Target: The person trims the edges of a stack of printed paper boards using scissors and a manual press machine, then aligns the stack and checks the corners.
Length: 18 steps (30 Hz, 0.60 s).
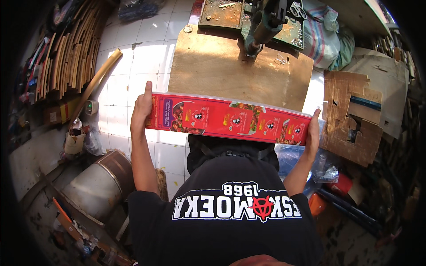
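Note:
A long red printed strip point(217, 116) with food pictures stretches across in front of my body, its right end a little lower than its left. My left hand point(142, 107) grips the left end, thumb pointing up along the edge. At the other end my right hand point(313, 129) is closed round the edge, thumb also on top. A pale rim shows along the strip's upper edge; whether it is one sheet or a stack I cannot tell. Just beyond it lies a wooden tabletop point(235, 73), whose near edge the strip covers.
A dark metal hand press point(263, 33) stands at the table's far side, between trays of small parts point(220, 13). Bent wire pieces point(279, 59) lie nearby. Cut cardboard point(355, 84) is at right; stacked boards point(73, 48) and a metal drum point(95, 184) are at left.

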Each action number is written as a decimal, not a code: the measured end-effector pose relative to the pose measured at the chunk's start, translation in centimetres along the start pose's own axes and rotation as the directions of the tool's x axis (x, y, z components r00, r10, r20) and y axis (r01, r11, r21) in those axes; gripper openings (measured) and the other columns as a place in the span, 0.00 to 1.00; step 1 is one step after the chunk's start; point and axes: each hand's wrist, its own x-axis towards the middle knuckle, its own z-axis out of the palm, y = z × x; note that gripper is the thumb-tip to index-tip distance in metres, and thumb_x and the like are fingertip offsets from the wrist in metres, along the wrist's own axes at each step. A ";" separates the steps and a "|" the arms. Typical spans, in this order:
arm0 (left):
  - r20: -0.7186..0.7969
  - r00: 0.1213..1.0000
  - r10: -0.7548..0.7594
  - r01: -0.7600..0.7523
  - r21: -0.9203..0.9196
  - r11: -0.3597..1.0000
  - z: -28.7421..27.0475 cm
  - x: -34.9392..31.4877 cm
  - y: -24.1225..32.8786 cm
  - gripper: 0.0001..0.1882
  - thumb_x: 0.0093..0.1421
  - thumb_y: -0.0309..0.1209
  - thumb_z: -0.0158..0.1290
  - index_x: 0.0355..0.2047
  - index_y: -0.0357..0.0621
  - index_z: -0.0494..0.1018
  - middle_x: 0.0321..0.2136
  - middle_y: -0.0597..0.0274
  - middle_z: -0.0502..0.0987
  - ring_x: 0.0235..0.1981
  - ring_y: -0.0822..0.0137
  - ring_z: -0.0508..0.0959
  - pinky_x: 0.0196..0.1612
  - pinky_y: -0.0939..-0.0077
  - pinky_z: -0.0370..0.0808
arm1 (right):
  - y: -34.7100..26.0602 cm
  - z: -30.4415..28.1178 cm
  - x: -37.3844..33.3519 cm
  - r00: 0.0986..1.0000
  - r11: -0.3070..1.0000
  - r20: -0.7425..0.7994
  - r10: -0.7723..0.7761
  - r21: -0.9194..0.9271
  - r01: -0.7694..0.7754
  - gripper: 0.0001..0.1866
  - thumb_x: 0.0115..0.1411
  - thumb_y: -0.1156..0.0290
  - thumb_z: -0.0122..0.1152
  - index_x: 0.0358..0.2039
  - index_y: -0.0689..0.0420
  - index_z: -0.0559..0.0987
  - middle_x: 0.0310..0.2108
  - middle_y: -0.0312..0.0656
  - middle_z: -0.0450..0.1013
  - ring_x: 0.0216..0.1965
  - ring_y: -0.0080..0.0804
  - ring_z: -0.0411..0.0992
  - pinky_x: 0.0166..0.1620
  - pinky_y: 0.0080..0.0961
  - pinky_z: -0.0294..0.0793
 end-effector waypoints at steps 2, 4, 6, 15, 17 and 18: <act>0.024 1.000 -0.013 0.014 -0.051 0.999 0.2 0.3 0.0 0.50 0.62 0.70 0.29 0.23 0.30 0.78 0.22 0.45 0.78 0.27 0.60 0.76 0.41 0.63 0.74 | -0.1 0.2 -0.2 1.000 1.000 -0.016 -0.014 0.003 0.015 0.45 0.64 0.33 0.40 0.59 0.67 0.67 0.42 0.47 0.76 0.41 0.28 0.75 0.50 0.27 0.72; 0.031 0.999 -0.021 0.024 -0.109 0.994 0.5 0.8 -0.5 0.49 0.62 0.69 0.30 0.24 0.30 0.78 0.23 0.47 0.78 0.27 0.62 0.76 0.40 0.65 0.74 | -0.3 0.3 -0.7 0.999 0.999 -0.033 -0.038 0.016 0.038 0.45 0.63 0.32 0.41 0.58 0.67 0.67 0.41 0.47 0.76 0.41 0.28 0.75 0.50 0.27 0.73; 0.022 0.999 -0.034 0.037 -0.117 0.992 0.5 0.7 -0.3 0.49 0.62 0.69 0.31 0.24 0.30 0.78 0.22 0.48 0.78 0.26 0.62 0.76 0.39 0.65 0.74 | -0.6 0.7 -1.4 0.996 0.997 -0.050 -0.071 0.038 0.073 0.46 0.63 0.32 0.41 0.57 0.68 0.67 0.40 0.47 0.77 0.40 0.28 0.76 0.49 0.27 0.73; 0.025 0.998 -0.055 0.057 -0.101 0.993 -0.1 0.0 0.4 0.48 0.62 0.69 0.30 0.23 0.31 0.78 0.20 0.51 0.77 0.23 0.65 0.75 0.35 0.66 0.74 | -0.2 -0.9 1.1 0.995 0.999 0.094 0.046 0.004 -0.047 0.46 0.62 0.29 0.38 0.49 0.68 0.73 0.38 0.49 0.78 0.34 0.31 0.78 0.44 0.28 0.77; 0.016 0.998 -0.057 0.058 -0.088 0.994 -0.3 -0.2 0.8 0.48 0.63 0.69 0.30 0.23 0.31 0.78 0.19 0.51 0.77 0.22 0.65 0.75 0.35 0.65 0.74 | -0.6 -0.6 0.6 0.998 0.996 0.056 -0.017 -0.084 0.022 0.45 0.63 0.30 0.32 0.41 0.66 0.77 0.33 0.47 0.79 0.31 0.31 0.77 0.42 0.29 0.77; 0.024 0.998 -0.064 0.066 -0.085 0.994 -0.6 -0.3 1.2 0.48 0.63 0.69 0.30 0.23 0.32 0.78 0.20 0.51 0.77 0.22 0.65 0.75 0.35 0.65 0.75 | -0.9 -0.4 0.3 0.998 0.990 0.041 -0.050 -0.129 0.055 0.46 0.64 0.30 0.29 0.37 0.65 0.79 0.30 0.46 0.79 0.29 0.31 0.77 0.41 0.29 0.77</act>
